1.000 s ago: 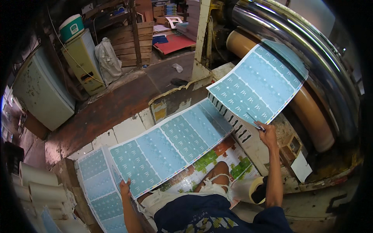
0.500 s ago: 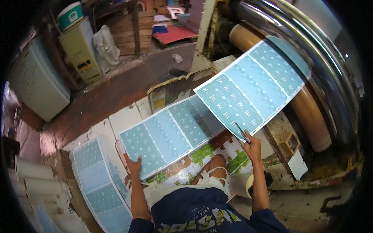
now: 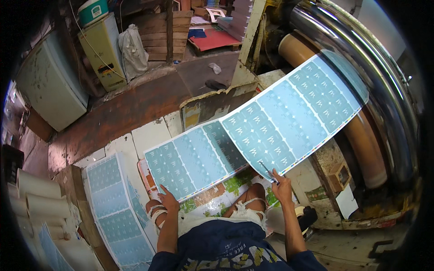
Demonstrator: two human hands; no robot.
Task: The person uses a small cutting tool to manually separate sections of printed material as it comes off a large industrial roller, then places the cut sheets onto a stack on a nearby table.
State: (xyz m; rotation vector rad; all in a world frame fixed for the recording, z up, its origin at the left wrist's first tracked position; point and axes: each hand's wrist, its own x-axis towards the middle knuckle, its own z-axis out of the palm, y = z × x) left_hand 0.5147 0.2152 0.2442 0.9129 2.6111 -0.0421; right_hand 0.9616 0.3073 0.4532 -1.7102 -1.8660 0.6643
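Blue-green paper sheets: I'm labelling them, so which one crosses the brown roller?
The blue-green printed paper sheet with its lower corner by the right hand; it alone covers part of the brown roller. Others lie farther left.

Head view: left fisheye of a head-worn side-by-side pair, facing down and forward. The wearer's dark shirt (image 3: 205, 237) lies nearest, at the lower edge; left hand (image 3: 170, 200) and right hand (image 3: 282, 188) lie just beyond.
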